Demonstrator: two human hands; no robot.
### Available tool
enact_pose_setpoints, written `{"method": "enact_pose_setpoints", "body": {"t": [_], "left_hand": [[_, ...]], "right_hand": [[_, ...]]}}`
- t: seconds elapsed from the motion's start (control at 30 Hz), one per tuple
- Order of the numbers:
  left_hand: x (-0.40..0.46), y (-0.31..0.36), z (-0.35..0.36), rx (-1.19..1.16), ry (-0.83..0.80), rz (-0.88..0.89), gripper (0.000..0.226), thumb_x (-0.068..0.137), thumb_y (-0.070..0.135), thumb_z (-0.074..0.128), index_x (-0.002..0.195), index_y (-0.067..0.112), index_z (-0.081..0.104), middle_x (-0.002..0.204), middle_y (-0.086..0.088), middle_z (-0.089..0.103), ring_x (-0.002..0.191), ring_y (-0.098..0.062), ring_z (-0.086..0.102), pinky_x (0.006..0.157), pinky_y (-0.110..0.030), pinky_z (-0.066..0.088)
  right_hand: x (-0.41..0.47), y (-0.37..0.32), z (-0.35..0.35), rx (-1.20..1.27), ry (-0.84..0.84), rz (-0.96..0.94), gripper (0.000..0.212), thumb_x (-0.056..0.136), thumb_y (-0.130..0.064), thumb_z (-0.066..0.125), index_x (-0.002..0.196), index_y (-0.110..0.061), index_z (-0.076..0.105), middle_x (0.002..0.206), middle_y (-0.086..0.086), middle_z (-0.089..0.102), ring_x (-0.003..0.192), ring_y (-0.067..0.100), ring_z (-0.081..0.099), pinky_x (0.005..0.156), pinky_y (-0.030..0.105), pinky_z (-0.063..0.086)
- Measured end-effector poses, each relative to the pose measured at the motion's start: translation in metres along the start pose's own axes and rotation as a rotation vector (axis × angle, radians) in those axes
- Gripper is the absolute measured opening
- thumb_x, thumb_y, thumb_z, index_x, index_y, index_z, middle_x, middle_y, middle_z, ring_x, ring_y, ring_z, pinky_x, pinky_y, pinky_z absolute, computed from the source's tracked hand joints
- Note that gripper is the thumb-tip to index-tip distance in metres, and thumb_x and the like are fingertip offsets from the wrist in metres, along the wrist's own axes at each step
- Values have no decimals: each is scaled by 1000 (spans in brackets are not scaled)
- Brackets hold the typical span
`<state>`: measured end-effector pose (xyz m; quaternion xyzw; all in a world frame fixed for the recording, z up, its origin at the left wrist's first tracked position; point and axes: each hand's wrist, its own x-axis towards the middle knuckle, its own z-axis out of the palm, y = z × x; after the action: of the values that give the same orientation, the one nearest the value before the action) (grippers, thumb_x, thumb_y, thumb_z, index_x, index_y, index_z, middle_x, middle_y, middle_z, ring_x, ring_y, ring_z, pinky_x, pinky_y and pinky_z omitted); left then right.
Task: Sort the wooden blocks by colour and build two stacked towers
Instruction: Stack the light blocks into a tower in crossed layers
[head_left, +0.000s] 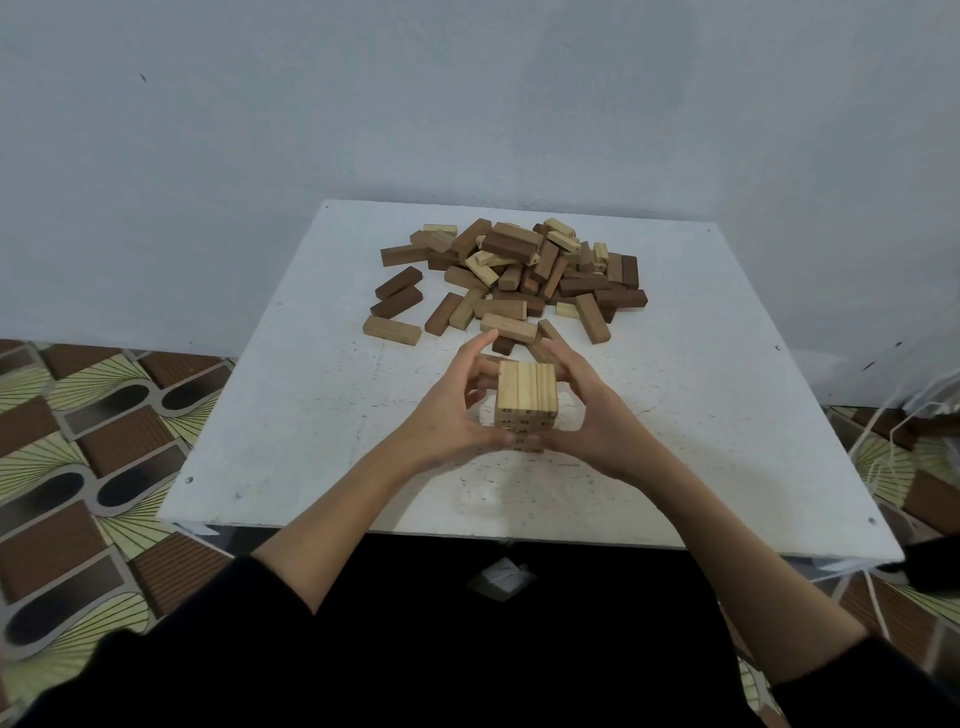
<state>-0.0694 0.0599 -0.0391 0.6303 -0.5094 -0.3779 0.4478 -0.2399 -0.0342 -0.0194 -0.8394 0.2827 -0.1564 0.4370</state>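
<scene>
From the head view, you are looking down at a short tower of pale, light-coloured wooden blocks (527, 402) standing near the middle of the square white counter (291, 415). Small dark numbers are showing on the block ends facing you; one is reading as 45, the rest are too small to tell. The top layer is showing three blocks lying side by side.

Behind the tower, toward the far edge of the counter, a loose heap of mixed dark brown and pale rectangular wooden blocks (519, 275) is lying scattered, with its nearest pieces sitting just beyond your fingertips. Patterned brown and cream floor tiles (88, 431) are showing on both sides, and thin white cords (883, 457) are hanging at the right edge.

Your left hand (457, 410) and your right hand (592, 415) are cupping the tower from either side, fingers curled around its walls and thumbs pressing its near face.
</scene>
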Motion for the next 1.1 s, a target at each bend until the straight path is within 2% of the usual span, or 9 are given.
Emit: {"method": "enact_pose_setpoints", "body": {"t": [0.23,0.4,0.47,0.57,0.67,0.77,0.97,1.03,1.1], "left_hand": [[0,-1,1,-12,9,-10,108,65,-1,82,148,25,18,118,4,54,115,-2,52,102,-16,38],[-1,-1,1,-20,-21,-17,112,65,1,84,150,23,15,126,4,51,117,3,49,100,-11,37],[-2,-1,2,-21,-26,-18,112,65,1,84,150,24,15,128,5,50,118,6,48,101,-10,36],[-2,-2,4,-16,-12,-13,110,65,2,83,150,25,16,129,2,51,118,4,48,101,-9,36],[-2,-3,5,-15,-6,0,110,65,3,84,150,23,17,129,0,51,120,-3,49,102,-13,37],[-2,-2,5,-18,-2,-1,109,65,3,83,150,22,18,128,-1,51,120,-5,49,102,-15,38],[-3,2,6,-13,10,-9,109,65,1,83,150,23,18,123,1,53,112,6,50,98,-8,37],[-5,3,4,-7,-12,-22,111,65,4,84,151,23,16,126,3,51,117,4,48,104,-15,35],[-7,7,-1,-3,-59,-21,113,64,8,86,151,23,14,130,6,49,124,0,45,111,-25,32]], "right_hand": [[1,1,1,6,7,7,97,70,-14,81,147,-19,21,141,-5,38,120,-1,38,88,-4,28],[0,3,0,27,-4,-14,98,69,-11,82,142,-26,20,124,-20,39,108,-25,37,84,-8,26],[0,6,1,34,-11,-8,99,68,-10,83,143,-24,20,122,-25,38,107,-29,34,85,-7,27],[1,6,5,31,-20,0,103,68,-15,84,147,-18,18,129,-19,37,114,-18,37,90,-5,26],[1,5,6,25,-9,-7,105,67,-19,84,148,-16,18,130,-26,29,121,-6,34,92,-5,25],[2,4,6,16,5,0,106,67,-20,84,149,-17,17,134,-24,27,123,-5,31,92,-3,26],[2,3,6,25,3,18,106,67,-17,84,149,-17,18,133,-19,31,122,-2,34,90,-3,30],[0,1,5,29,-14,18,105,66,-16,85,147,-21,18,127,-26,32,119,-6,36,90,-4,28],[-2,-3,0,35,-37,6,103,65,-14,85,139,-37,17,122,-30,33,111,-19,36,88,-5,27]]}}
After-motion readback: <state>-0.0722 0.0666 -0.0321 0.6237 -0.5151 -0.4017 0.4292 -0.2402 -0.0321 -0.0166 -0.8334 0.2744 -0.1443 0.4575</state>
